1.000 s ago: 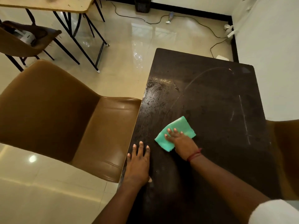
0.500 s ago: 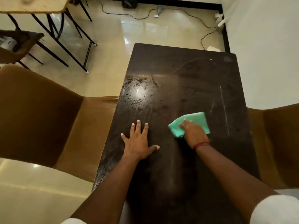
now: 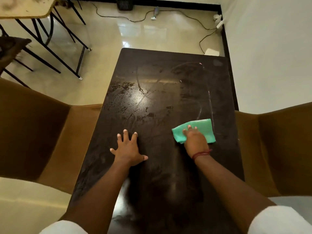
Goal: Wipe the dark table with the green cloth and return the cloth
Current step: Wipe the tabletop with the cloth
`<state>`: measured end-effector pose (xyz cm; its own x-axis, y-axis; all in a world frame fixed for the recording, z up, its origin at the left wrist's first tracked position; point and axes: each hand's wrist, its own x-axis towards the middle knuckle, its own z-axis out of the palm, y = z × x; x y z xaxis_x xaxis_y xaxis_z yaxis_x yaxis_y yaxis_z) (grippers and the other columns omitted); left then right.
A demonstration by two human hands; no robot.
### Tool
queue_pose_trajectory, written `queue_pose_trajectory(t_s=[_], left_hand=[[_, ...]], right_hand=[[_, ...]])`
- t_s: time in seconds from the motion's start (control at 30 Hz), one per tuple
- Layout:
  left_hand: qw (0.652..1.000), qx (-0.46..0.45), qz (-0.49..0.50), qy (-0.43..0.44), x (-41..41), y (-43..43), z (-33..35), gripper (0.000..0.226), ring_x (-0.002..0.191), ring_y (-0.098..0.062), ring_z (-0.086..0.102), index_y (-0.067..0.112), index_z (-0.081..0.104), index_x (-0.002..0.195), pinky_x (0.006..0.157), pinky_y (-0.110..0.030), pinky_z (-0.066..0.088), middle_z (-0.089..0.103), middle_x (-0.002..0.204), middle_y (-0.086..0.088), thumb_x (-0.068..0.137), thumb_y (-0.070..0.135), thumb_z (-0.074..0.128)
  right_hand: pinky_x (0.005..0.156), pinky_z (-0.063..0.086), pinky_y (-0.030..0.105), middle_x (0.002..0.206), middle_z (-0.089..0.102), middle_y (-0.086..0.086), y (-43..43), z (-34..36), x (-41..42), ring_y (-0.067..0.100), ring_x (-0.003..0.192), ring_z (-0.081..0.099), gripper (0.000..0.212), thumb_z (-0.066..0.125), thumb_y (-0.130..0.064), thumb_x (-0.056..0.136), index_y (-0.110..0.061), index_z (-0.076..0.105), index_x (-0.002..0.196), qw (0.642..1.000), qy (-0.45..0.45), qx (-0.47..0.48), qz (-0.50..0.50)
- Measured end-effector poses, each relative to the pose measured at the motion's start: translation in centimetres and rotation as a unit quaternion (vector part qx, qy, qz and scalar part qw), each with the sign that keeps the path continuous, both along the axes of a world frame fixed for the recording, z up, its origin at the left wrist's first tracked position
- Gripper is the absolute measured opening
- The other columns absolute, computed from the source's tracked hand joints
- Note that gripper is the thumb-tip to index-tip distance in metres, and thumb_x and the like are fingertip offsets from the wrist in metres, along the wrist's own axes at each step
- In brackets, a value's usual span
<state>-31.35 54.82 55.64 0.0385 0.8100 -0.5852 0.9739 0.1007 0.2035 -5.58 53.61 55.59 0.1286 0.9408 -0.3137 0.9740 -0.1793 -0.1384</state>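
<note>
Both forearms reach in over the near edge. Left hand (image 3: 128, 150) lies flat on the dark table (image 3: 158, 183), fingers spread, bracing, holding nothing. Right hand (image 3: 195, 141) presses the green cloth (image 3: 205, 128) down with straight fingers, over by the table's right side, about mid-length. Wiping step is in hand, not the return. Beyond the cloth: wet smears and streaks (image 3: 131, 98) across the middle and far half, looks undone. Next move probably needs a push forward and leftward through those. Brown chairs (image 3: 50, 132) flank both sides.
</note>
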Motion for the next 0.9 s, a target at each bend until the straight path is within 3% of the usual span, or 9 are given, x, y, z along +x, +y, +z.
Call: queue_pose_trajectory(t_s=[0.1, 0.17, 0.27, 0.37, 0.47, 0.57, 0.73, 0.8, 0.9], left_hand=[[1.000, 0.001, 0.013, -0.004, 0.3, 0.1, 0.1, 0.116, 0.149, -0.037, -0.009, 0.033, 0.014, 0.151, 0.107, -0.077, 0.019, -0.012, 0.163, -0.002, 0.062, 0.057, 0.085], [1.000, 0.003, 0.017, -0.005, 0.4, 0.2, 0.2, 0.117, 0.150, -0.036, -0.008, 0.033, 0.015, 0.151, 0.107, -0.076, 0.019, -0.011, 0.164, -0.002, 0.061, 0.057, 0.086], [1.000, 0.003, 0.019, -0.006, 0.3, 0.1, 0.1, 0.116, 0.150, -0.035, -0.009, 0.034, 0.014, 0.152, 0.107, -0.076, 0.018, -0.013, 0.164, -0.002, 0.063, 0.056, 0.085], [1.000, -0.003, 0.016, -0.005, 0.5, -0.3, 0.1, 0.115, 0.149, -0.035, -0.013, 0.033, 0.009, 0.154, 0.108, -0.076, 0.015, -0.017, 0.163, -0.003, 0.068, 0.054, 0.083], [1.000, 0.002, 0.012, 0.009, 1.0, -0.5, 0.4, 0.113, 0.149, -0.033, -0.016, 0.031, 0.006, 0.156, 0.108, -0.077, 0.011, -0.019, 0.163, -0.004, 0.073, 0.049, 0.081], [0.999, 0.024, -0.027, 0.012, 2.6, -0.8, 0.8, 0.108, 0.149, -0.031, -0.016, 0.031, 0.008, 0.156, 0.108, -0.077, 0.008, -0.016, 0.164, -0.003, 0.076, 0.044, 0.080], [0.998, 0.007, -0.030, -0.052, 6.8, -2.3, 0.9, 0.111, 0.150, -0.031, -0.014, 0.035, 0.006, 0.155, 0.109, -0.076, 0.012, -0.017, 0.164, -0.001, 0.072, 0.059, 0.077], [0.998, -0.016, -0.029, -0.049, 8.2, -3.0, 0.8, 0.114, 0.149, -0.033, -0.018, 0.036, 0.005, 0.155, 0.108, -0.078, 0.011, -0.021, 0.163, -0.002, 0.070, 0.060, 0.078], [0.999, -0.006, -0.017, -0.036, 9.0, -3.3, 0.3, 0.116, 0.148, -0.036, -0.019, 0.036, 0.008, 0.154, 0.106, -0.080, 0.009, -0.021, 0.163, -0.003, 0.067, 0.055, 0.082]], right_hand=[[0.118, 0.021, 0.048, 0.159, 0.018, 0.015, -3.8, -0.7, -2.3, 0.038, 0.145, 0.018, 0.056, 0.038, -0.004, 0.095, -0.015, 0.026, 0.149, 0.993, -0.004, -0.022, 0.112], [0.120, 0.015, 0.044, 0.160, 0.013, 0.011, -4.8, -0.6, -0.2, 0.033, 0.147, 0.014, 0.055, 0.036, -0.006, 0.098, -0.018, 0.023, 0.150, 0.983, 0.021, -0.014, 0.181], [0.120, 0.018, 0.042, 0.159, 0.021, 0.005, -2.2, 0.0, 4.9, 0.025, 0.146, 0.022, 0.050, 0.038, -0.006, 0.098, -0.021, 0.034, 0.146, 0.995, 0.013, -0.023, 0.093], [0.117, 0.028, 0.042, 0.156, 0.029, 0.009, -2.1, 0.2, 5.7, 0.031, 0.143, 0.028, 0.051, 0.040, -0.002, 0.095, -0.018, 0.038, 0.144, 1.000, -0.008, 0.007, -0.024], [0.118, 0.025, 0.043, 0.158, 0.020, 0.013, -6.0, -0.6, 2.7, 0.036, 0.145, 0.021, 0.060, 0.042, -0.003, 0.092, -0.016, 0.028, 0.148, 0.999, 0.003, -0.013, 0.048], [0.121, 0.018, 0.039, 0.160, 0.015, 0.009, -7.6, -1.0, 5.1, 0.031, 0.147, 0.015, 0.059, 0.040, -0.003, 0.096, -0.019, 0.023, 0.150, 0.988, 0.038, 0.008, 0.148], [0.117, 0.026, 0.040, 0.154, 0.033, 0.011, -2.3, 0.1, 12.0, 0.030, 0.141, 0.033, 0.047, 0.039, -0.004, 0.098, -0.015, 0.039, 0.144, 0.998, -0.010, 0.024, -0.055], [0.114, 0.031, 0.042, 0.152, 0.035, 0.014, -2.4, 0.2, 11.2, 0.034, 0.138, 0.036, 0.047, 0.042, -0.004, 0.096, -0.014, 0.041, 0.142, 0.997, -0.027, 0.028, -0.067], [0.116, 0.028, 0.043, 0.157, 0.021, 0.017, -6.1, -0.5, 8.9, 0.038, 0.143, 0.023, 0.057, 0.040, -0.003, 0.095, -0.013, 0.025, 0.149, 0.999, -0.032, -0.001, 0.013]])
